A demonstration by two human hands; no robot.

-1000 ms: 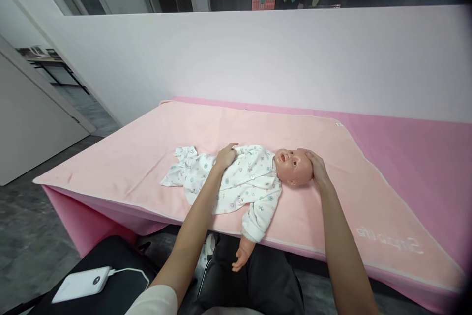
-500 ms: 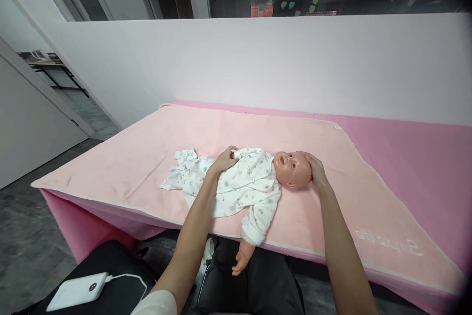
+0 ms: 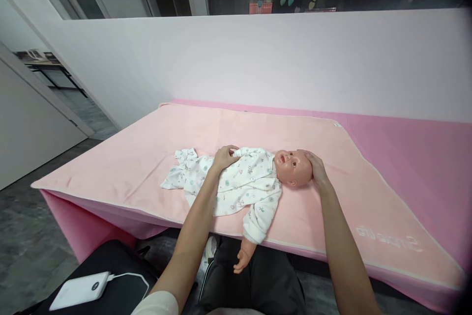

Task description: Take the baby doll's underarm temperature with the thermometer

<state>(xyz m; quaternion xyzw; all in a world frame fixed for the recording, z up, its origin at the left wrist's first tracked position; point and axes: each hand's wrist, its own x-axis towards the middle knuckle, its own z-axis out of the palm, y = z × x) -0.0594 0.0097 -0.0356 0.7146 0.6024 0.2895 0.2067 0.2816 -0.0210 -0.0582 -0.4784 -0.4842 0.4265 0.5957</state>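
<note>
Both hands rest on one baby doll that lies on its back on a surface covered by a pale pink blanket. Left hand lies on the doll's belly, fingers curled loosely into the cloth of the white printed romper; it presses or lightly gathers the fabric rather than lifting it. Right hand is open and cupped against the top of the doll's head, steadying it without gripping.

Compared with a second ago, almost nothing has moved. The left fingers have curled a little tighter on the romper, and the doll, its head to the right and legs to the left, lies in the same spot near the front edge. That suggests the doll is being held in place, not shifted.

One bare doll arm hangs over the front edge of the surface, its sleeve pushed up. The romper's empty leg part spreads flat to the left.

Counted: one doll, one romper, one blanket, two hands. Below, on a dark bag, sits one white power bank with one white cable.
</note>
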